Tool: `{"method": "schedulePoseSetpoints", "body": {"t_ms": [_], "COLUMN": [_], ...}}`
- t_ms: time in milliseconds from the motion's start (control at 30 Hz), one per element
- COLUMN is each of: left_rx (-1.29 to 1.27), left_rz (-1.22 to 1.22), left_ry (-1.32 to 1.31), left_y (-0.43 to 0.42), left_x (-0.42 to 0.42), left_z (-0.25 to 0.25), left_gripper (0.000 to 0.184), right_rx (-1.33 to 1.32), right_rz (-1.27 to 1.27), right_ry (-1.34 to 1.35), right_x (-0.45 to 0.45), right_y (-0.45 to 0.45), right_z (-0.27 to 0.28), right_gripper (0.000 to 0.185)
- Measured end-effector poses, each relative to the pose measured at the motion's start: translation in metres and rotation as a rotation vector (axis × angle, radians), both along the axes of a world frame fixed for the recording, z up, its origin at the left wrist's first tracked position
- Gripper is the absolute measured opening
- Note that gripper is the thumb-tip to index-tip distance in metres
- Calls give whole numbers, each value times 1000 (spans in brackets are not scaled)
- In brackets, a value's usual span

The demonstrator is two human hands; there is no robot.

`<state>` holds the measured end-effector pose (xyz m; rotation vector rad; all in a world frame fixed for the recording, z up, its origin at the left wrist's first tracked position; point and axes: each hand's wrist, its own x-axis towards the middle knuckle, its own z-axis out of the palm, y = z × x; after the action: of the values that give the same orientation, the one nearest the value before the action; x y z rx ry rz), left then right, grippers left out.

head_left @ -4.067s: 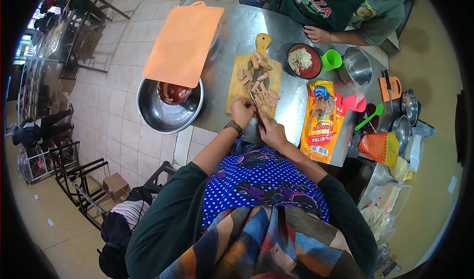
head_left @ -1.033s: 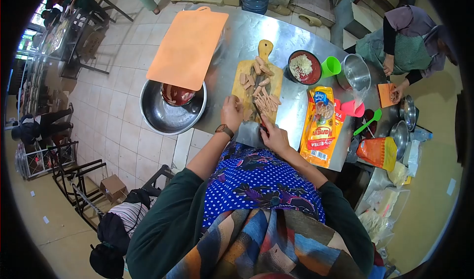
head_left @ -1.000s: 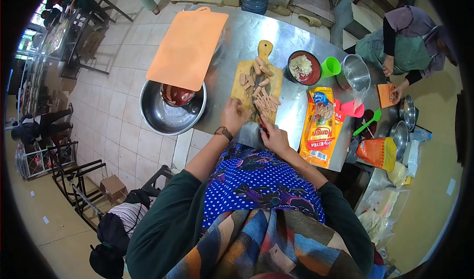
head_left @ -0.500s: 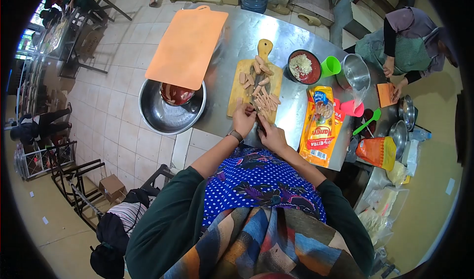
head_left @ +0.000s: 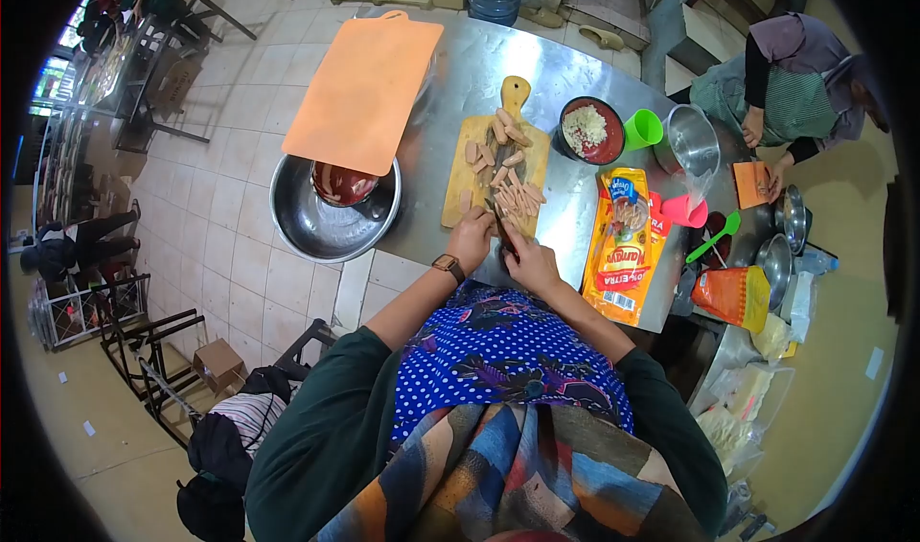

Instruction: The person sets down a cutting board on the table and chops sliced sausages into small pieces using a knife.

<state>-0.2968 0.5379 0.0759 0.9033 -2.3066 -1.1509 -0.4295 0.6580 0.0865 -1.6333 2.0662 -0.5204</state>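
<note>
A wooden cutting board [head_left: 461,180] lies on the steel table, its handle pointing away from me. Cut sausage pieces [head_left: 517,197] are spread over its middle and right side. My right hand [head_left: 533,266] grips a knife [head_left: 501,218], its blade pointing away over the board's near edge. Beside the blade, my left hand [head_left: 471,238] is closed with its fingertips at the near edge of the board; what they hold is too small to make out. One short sausage piece [head_left: 466,200] lies just beyond the left fingers.
On the left, an orange mat [head_left: 364,92] overlaps a steel bowl [head_left: 287,211] holding a smaller bowl. Right of the board are a bowl of chopped white food [head_left: 585,130], a green cup [head_left: 642,129] and yellow packets [head_left: 623,254]. A co-worker [head_left: 805,82] stands at the right end.
My left hand has come from the board's left side toward the knife. A short sausage piece now shows beyond its fingers. The person walking at the top has moved farther off.
</note>
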Motion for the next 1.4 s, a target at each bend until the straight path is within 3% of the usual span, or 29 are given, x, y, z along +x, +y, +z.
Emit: {"method": "schedulePoseSetpoints", "body": {"t_ms": [200,300,367,467,600,700,867,1000,1100,1300,1400], "left_rx": [-34,-44,-115,-121,-94,-143,-3,10,-118,-115,-53], "left_rz": [197,161,3,-90,-204,-186,120,100,-29,13,149], "left_ry": [45,33,117,19,20,54,14,78,65,40,23], "left_y": [-9,-13,-16,-18,-25,-26,-17,-17,-19,-14,-11], "left_x": [-18,-14,-6,-1,3,-1,-11,-5,5,4,0], "left_z": [-9,-13,-8,18,9,2,-8,-2,4,-7,-10], "left_gripper": [12,15,20,32,36,32,24,26,31,33,28], "right_rx": [27,9,-25,-23,-24,-18,9,-11,-28,6,24], "right_rz": [-28,-44,-56,-50,-69,-68,-56,-54,-31,17,20], "right_ry": [44,41,29,5,-7,-6,-21,-11,-8,-4,11], "right_x": [3,7,8,6,3,2,2,2,2,6,4], "right_y": [2,10,15,21,22,21,18,20,29,20,10], "right_z": [11,15,11,4,6,8,14,17,11,6,6], "right_gripper": [71,71,71,70,67,66,64,62,63,66,66]}}
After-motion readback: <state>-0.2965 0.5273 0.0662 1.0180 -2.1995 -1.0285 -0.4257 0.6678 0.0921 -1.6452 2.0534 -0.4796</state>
